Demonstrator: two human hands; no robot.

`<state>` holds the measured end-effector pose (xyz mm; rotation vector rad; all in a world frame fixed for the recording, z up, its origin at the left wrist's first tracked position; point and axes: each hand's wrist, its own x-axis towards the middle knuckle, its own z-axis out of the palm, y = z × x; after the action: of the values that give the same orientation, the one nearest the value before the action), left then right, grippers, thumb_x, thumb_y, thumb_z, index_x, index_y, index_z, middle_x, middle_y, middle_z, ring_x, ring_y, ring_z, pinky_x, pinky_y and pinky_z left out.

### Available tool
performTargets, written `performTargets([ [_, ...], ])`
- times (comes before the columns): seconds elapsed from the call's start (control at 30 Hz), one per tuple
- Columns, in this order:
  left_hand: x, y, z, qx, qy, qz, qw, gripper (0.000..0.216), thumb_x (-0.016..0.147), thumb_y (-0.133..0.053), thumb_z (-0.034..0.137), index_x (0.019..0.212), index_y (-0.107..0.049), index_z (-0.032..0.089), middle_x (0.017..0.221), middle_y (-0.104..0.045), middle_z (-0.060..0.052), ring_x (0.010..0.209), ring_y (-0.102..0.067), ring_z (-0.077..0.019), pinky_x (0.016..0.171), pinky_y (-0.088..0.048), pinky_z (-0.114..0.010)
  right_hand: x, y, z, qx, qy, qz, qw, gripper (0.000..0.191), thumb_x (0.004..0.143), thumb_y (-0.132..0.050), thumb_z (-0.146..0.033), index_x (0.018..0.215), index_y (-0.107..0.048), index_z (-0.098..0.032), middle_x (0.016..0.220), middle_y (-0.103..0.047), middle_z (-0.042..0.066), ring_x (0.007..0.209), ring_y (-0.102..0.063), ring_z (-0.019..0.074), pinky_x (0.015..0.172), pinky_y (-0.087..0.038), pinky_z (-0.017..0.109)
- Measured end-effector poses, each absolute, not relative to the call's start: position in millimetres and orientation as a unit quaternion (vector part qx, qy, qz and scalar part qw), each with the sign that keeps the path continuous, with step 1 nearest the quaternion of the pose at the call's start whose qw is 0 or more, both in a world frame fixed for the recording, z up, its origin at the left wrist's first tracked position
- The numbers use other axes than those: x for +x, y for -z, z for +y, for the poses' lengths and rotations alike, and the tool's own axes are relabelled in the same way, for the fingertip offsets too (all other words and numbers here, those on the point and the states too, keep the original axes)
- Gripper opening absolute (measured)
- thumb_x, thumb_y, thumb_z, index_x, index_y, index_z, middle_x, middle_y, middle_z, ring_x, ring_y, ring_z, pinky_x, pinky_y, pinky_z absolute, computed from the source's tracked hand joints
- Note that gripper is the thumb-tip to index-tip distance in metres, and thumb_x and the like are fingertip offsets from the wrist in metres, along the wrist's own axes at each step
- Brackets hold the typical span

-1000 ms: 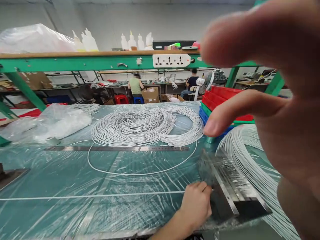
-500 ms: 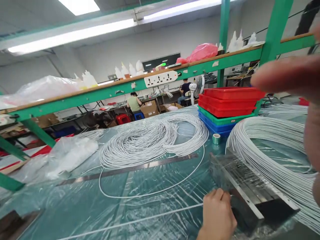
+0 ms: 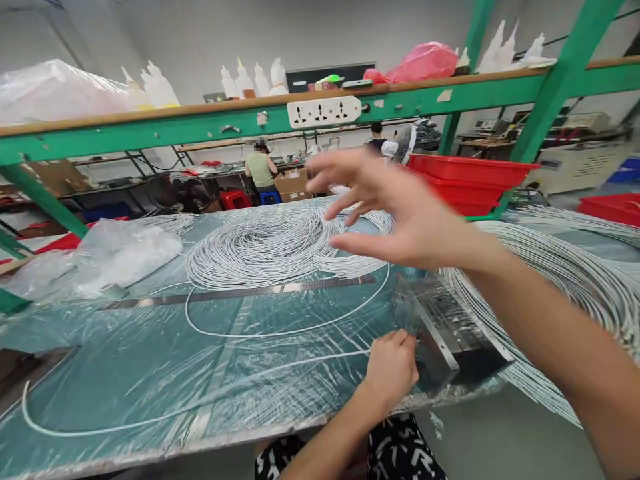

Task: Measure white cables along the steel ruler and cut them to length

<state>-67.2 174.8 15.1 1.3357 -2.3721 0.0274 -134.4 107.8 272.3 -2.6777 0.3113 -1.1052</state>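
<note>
My left hand (image 3: 393,365) is closed around a white cable (image 3: 280,368) just left of a metal channel-shaped fixture (image 3: 445,327). From the fist the cable runs left over the table, and its free end curls up at the far left. Raised above the table, my right hand (image 3: 400,210) has its fingers spread and nothing in them. Behind it lies a large coil of white cable (image 3: 260,250), partly covered by the hand. A loop of cable from that coil crosses a long steel ruler (image 3: 240,292).
Red trays (image 3: 465,170) stand stacked at the back right, beside another cable coil (image 3: 550,280). A green shelf rail (image 3: 200,127) carrying a power strip (image 3: 325,112) spans the table. Plastic bags (image 3: 125,257) lie on the left. Two people sit in the background.
My right hand has swung from the right edge to the middle, above the coil. My left hand keeps its grip on the cable near the fixture. The view has tilted down.
</note>
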Motion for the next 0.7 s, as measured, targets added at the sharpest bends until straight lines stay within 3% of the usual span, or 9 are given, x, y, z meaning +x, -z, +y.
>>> performTargets([
  [0.13,-65.2,-21.4,174.2,0.483,-0.017,-0.853,0.197,0.016,0.088,-0.044,0.009,0.084,-0.057,0.017,0.082,-0.060,-0.003,0.076,-0.060,-0.0181,0.065,-0.046,-0.030,-96.5,-204.7,43.2,-0.956,0.193,0.220,-0.003,0.037,0.093,-0.058,-0.027,0.128,-0.058,-0.015,0.130,-0.059,0.012,0.113,-0.057,0.0262,0.091,-0.049,0.037],
  [0.3,-67.0,-23.6,173.6,0.483,-0.014,-0.853,0.199,0.018,0.090,-0.044,0.008,0.084,-0.059,0.017,0.080,-0.060,-0.003,0.074,-0.060,-0.0173,0.063,-0.044,-0.028,-68.4,-127.7,-4.8,-0.943,-0.015,0.329,-0.040,0.029,0.093,-0.054,-0.027,0.115,-0.066,-0.013,0.117,-0.066,0.015,0.105,-0.063,0.0271,0.082,-0.047,0.033],
  [0.5,-36.0,-30.5,175.8,0.429,0.057,-0.847,0.308,0.020,0.098,-0.044,0.019,0.095,-0.064,0.018,0.080,-0.063,-0.002,0.070,-0.060,-0.0146,0.061,-0.042,-0.024,-87.6,-137.2,44.9,-0.953,-0.028,0.296,-0.063,0.028,0.098,-0.049,-0.034,0.106,-0.068,-0.016,0.103,-0.070,0.012,0.094,-0.065,0.0261,0.073,-0.043,0.031],
  [0.6,-2.1,-40.8,179.5,0.456,0.095,-0.763,0.447,0.020,0.100,-0.045,0.025,0.098,-0.064,0.019,0.081,-0.065,-0.002,0.071,-0.060,-0.0122,0.066,-0.044,-0.022,-113.6,-153.1,85.1,-0.953,-0.032,0.300,-0.027,0.040,0.102,-0.040,-0.044,0.099,-0.069,-0.017,0.093,-0.071,0.011,0.086,-0.066,0.0243,0.071,-0.042,0.030],
  [0.7,23.4,-54.9,184.0,0.502,0.108,-0.686,0.515,0.015,0.098,-0.050,0.029,0.100,-0.060,0.018,0.069,-0.059,0.002,0.058,-0.052,-0.0098,0.058,-0.039,-0.021,-136.0,-159.3,115.6,-0.951,-0.045,0.303,0.048,0.050,0.104,-0.030,-0.046,0.087,-0.068,-0.018,0.082,-0.068,0.008,0.072,-0.063,0.0205,0.066,-0.040,0.029],
])
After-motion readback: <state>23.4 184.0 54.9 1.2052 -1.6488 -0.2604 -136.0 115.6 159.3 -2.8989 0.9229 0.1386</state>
